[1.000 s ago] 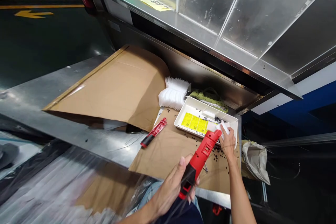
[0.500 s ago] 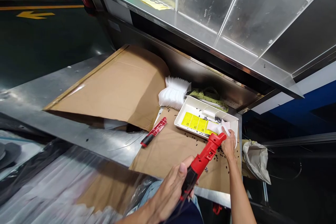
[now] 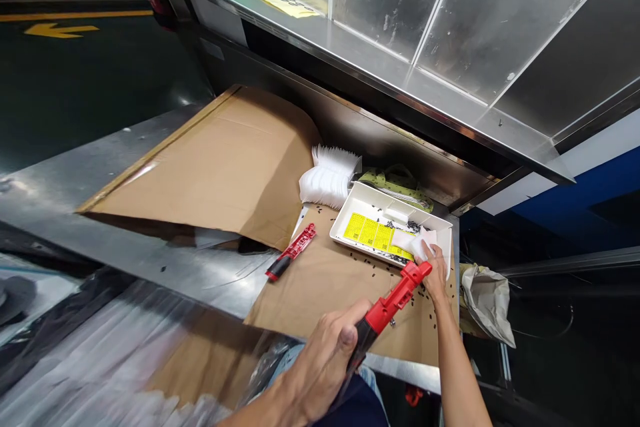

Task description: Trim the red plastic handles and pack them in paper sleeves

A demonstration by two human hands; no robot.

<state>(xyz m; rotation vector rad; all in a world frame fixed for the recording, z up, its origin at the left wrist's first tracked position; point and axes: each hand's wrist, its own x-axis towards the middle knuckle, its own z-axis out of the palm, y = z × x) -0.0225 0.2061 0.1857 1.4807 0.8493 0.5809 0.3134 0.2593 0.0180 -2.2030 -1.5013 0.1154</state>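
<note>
Swung rightward since the earlier frame, the red tool (image 3: 387,303) nearly meets the right hand (image 3: 435,273), whose fingers pinch a white wipe (image 3: 413,243) at the edge of the white tray (image 3: 385,199). The left hand (image 3: 320,363) is closed around the tool's grip. A knock from the tool could tip the tray, spilling more black screws (image 3: 373,265) across the cardboard (image 3: 320,303).

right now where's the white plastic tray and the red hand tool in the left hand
white plastic tray (image 3: 375,197), head view, on the rim
red hand tool (image 3: 385,308), head view, on the red body
</note>
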